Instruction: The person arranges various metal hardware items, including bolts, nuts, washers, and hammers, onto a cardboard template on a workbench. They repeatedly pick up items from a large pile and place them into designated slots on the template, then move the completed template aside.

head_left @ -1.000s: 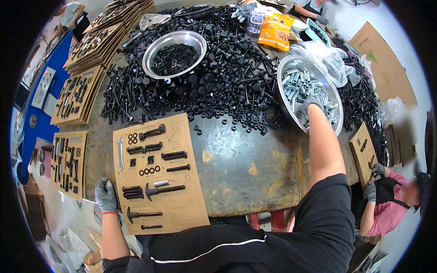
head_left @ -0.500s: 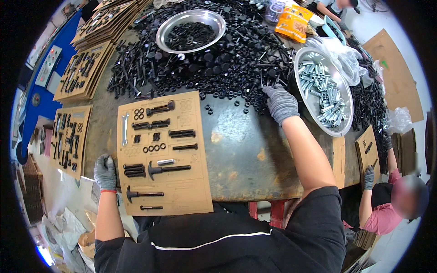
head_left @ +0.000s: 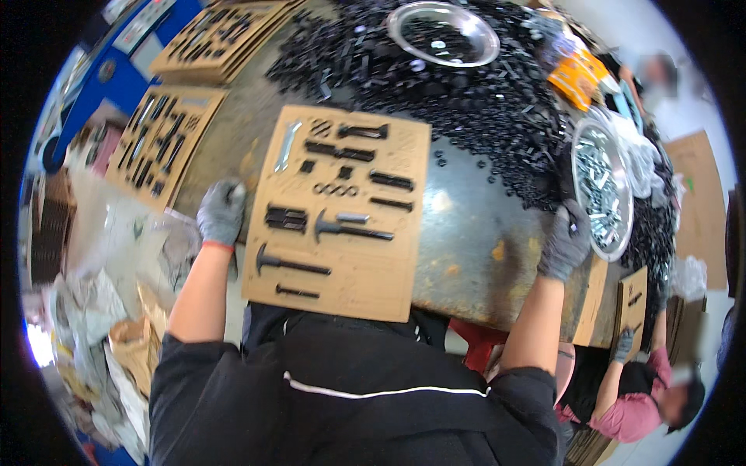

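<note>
Worn metal table [head_left: 474, 233] across the middle of the frame, curving with the lens. Heap of black fasteners [head_left: 466, 101] over its upper centre and upper right, with a steel bowl [head_left: 443, 33] at the top and a second steel bowl of bright screws [head_left: 602, 190] at right. Cardboard sorting board [head_left: 342, 213] at centre, flat on the table and hanging slightly over the near edge, loaded with black bolts, washers and one silver wrench in rows. More loaded boards stacked at upper left.

Left hand [head_left: 221, 211], grey-gloved, curled over the board's left edge, pinning it. Right hand [head_left: 566, 242], also gloved, at right-centre, fingers bent down at the fringe of the heap just beside the screw bowl; closed on a part or empty, cannot tell.

Best done, judging from this: keep the left hand steady on the edge so the rows stay put. Pick a single piece from the loose fringe rather than digging deep. Carry low across the bare metal. Set down in an open slot without nudging neighbours.

Co-worker's gloved hand [head_left: 622, 344] at lower right, on another board.
</note>
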`<state>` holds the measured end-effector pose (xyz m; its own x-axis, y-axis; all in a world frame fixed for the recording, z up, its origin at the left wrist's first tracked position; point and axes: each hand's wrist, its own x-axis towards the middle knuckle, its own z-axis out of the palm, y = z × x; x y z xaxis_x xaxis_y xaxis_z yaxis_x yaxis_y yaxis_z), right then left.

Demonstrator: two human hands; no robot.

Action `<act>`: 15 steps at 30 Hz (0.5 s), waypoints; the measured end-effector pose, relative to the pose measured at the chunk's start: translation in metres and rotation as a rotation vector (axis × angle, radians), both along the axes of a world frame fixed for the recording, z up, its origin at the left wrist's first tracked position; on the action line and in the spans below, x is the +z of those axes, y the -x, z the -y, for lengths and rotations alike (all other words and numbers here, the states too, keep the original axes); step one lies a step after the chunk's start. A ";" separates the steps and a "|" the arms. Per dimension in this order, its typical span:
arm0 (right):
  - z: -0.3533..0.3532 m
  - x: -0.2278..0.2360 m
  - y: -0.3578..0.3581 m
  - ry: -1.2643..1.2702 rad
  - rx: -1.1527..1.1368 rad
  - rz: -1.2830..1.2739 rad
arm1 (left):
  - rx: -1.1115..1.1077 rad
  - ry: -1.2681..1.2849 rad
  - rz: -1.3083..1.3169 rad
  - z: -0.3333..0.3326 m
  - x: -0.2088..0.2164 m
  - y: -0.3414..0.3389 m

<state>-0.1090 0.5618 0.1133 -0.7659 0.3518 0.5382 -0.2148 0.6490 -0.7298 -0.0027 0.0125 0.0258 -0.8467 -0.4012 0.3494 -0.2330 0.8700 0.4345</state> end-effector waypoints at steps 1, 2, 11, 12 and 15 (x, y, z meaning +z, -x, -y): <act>-0.001 -0.013 -0.013 0.122 0.032 -0.012 | -0.005 -0.006 -0.007 0.003 -0.004 0.002; -0.001 -0.027 -0.021 0.251 0.063 -0.021 | -0.010 -0.007 -0.013 0.007 -0.006 0.002; 0.073 -0.044 -0.078 -0.668 0.064 0.806 | -0.014 -0.033 0.025 0.008 -0.004 -0.002; 0.069 -0.047 -0.084 -0.627 0.061 0.810 | -0.020 -0.032 0.004 0.010 -0.007 -0.002; 0.044 -0.069 -0.098 -0.545 0.082 0.773 | -0.016 -0.041 0.018 0.011 -0.009 0.000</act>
<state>-0.0108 0.5183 0.0448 -0.9899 0.1307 -0.0541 0.1408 0.9467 -0.2898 -0.0032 0.0015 0.0170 -0.8590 -0.4013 0.3179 -0.2271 0.8552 0.4659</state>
